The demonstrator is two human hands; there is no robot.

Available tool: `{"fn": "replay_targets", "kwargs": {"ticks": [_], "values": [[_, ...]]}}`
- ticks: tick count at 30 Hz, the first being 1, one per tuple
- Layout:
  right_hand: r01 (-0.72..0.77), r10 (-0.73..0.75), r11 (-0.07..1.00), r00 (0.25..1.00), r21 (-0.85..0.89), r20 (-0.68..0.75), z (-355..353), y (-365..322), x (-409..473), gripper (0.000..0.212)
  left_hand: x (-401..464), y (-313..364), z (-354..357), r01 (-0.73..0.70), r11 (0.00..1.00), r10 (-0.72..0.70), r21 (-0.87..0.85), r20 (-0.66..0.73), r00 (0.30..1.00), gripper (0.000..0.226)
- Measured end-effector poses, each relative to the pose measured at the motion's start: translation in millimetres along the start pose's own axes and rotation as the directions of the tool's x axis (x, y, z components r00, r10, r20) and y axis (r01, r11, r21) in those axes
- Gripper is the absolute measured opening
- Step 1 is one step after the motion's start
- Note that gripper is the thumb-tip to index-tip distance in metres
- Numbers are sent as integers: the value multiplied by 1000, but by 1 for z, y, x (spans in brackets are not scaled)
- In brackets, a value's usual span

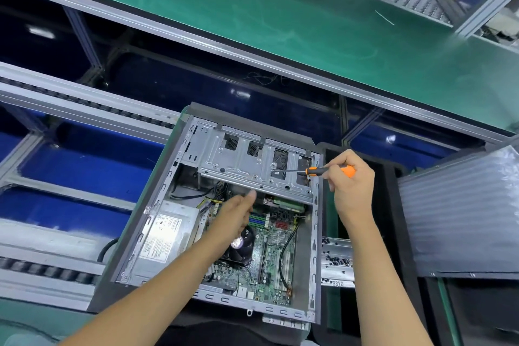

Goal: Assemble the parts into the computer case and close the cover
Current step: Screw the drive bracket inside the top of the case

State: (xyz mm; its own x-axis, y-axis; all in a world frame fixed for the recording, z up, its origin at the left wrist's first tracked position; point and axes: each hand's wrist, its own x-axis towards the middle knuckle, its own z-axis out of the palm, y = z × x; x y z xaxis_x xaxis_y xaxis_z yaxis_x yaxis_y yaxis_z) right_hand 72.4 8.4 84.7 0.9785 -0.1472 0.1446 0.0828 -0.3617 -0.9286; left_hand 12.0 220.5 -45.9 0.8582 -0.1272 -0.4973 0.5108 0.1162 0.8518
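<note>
Open grey metal computer case (157,222) lying flat beneath both hands. Right hand (349,185) grips an orange-and-black screwdriver (314,171), its long axis horizontal, tip pointing left at the silver drive cage (241,166). Left hand (238,213), fingers relaxed, hovers over the green motherboard (275,255).

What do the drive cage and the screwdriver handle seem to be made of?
Drive cage: likely bare sheet steel, matt grey, with stamped ribs, punched holes and folded edges. Screwdriver handle: probably moulded plastic or rubber, orange with a black section, smooth and slightly glossy; the right hand covers part of it. Its thin shaft looks like bright metal.
</note>
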Motion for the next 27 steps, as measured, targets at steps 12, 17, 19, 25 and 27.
{"fn": "replay_targets", "kwargs": {"ticks": [12, 17, 19, 25, 27], "values": [[-57, 54, 995, 998, -79, -40, -10, 20, 15, 15, 35, 10, 28, 68, 968, -101, 241, 125, 987, 85], [-48, 49, 995, 999, -89, 3, -13, 23, 18, 15, 33, 13, 30, 16, 979, -37, 203, 102, 994, 40], [-45, 49, 993, 998, -111, 35, -12, 23, 20, 14, 35, 14, 29, 1, 974, -19, 228, 80, 997, 47], [-47, 52, 991, 998, -127, 33, -8, 27, 24, 13, 42, 7, 26, -16, 963, 2, 269, 52, 999, 50], [-52, 57, 989, 998, -138, 29, -6, 28, 25, 14, 44, 4, 25, -18, 962, 7, 272, 42, 999, 51]]}}
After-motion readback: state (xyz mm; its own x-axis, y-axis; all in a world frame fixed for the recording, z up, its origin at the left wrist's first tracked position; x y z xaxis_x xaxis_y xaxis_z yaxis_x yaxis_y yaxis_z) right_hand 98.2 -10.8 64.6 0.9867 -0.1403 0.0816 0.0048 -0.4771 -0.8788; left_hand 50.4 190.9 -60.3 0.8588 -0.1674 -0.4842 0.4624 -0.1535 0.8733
